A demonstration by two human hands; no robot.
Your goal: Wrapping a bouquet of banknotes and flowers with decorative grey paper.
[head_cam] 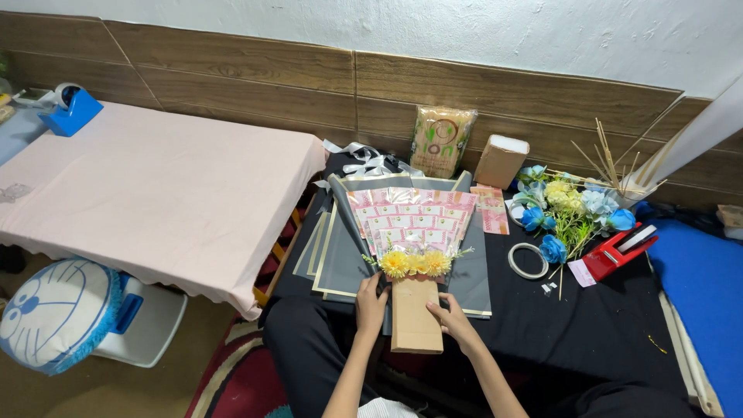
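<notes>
Fingers of left hand (371,303) and right hand (457,321) clamped on brown paper wrap (414,313).
Likely light, crushable; best held low by the sides, clear of yellow flowers (416,263).

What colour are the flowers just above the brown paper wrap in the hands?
Yellow flowers, sitting atop the brown wrap; the head view shows them.

Bouquet in brown paper wrap (416,313), one item, flat on black cloth.

Tan kraft-paper base, rectangular, long side pointing toward the person; yellow flowers (416,263) bunched across its top edge; above them a fan of pink-and-white paper notes (414,217) under clear film, spread on grey wrapping sheets (348,263) with pale gold borders.
</notes>
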